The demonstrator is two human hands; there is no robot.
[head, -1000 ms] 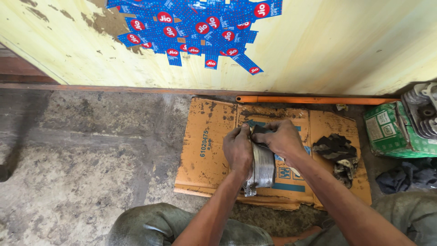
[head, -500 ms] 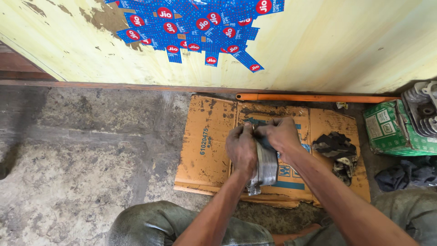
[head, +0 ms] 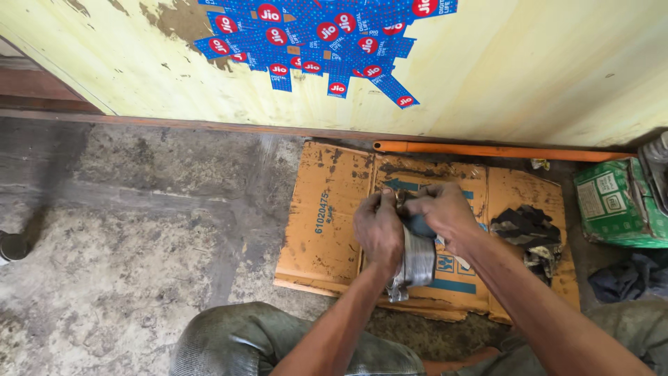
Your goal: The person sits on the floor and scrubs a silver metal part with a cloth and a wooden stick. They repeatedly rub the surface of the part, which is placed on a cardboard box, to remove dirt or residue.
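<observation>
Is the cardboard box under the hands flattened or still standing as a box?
Flattened: the orange cardboard lies spread on the floor, its panels side by side under both hands.

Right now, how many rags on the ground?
2. A dark greasy rag lies on the cardboard sheet, right of the right hand; a bluish rag lies below the green box. Others may be off-frame.

Both hands slid slightly lower on the metal cylinder (head: 417,257), the right hand (head: 445,212) closing over its top.
</observation>
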